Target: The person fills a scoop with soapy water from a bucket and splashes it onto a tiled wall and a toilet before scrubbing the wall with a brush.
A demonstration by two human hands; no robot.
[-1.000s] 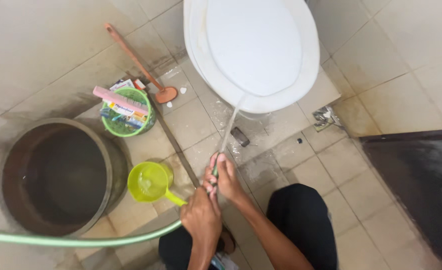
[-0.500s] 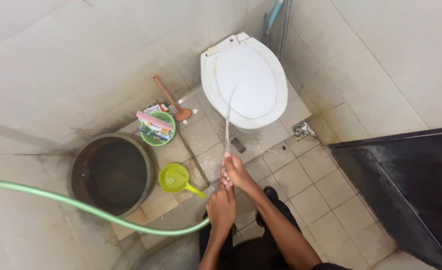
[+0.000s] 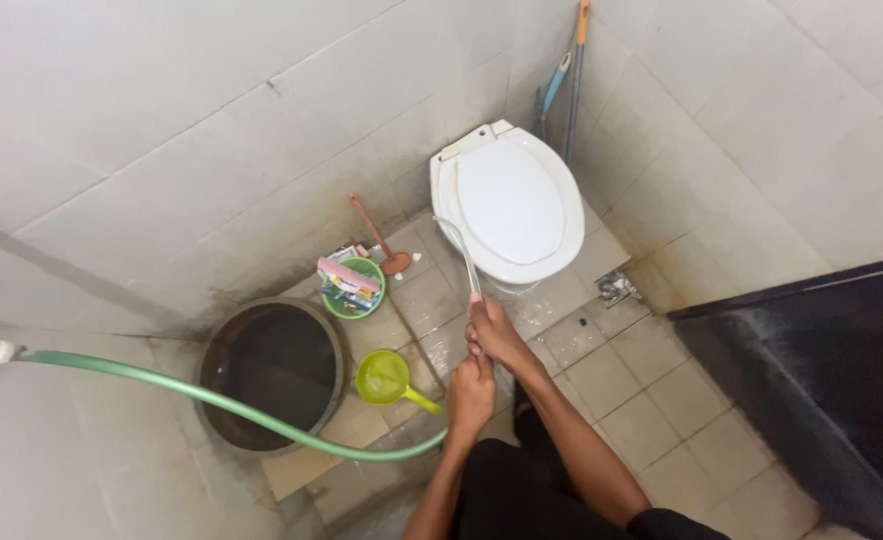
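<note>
Tiled bathroom floor (image 3: 652, 400): both hands, left (image 3: 470, 395) and right (image 3: 492, 330), gripping green hose (image 3: 212, 400); best keeping jet low on toilet (image 3: 512, 205).

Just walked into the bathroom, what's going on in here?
A person holds a green hose in both hands, the left hand behind the right hand, and sprays water toward the closed toilet. On the wet tiled floor beside them sit a dark tub, a green dipper and a small green bucket.
</note>
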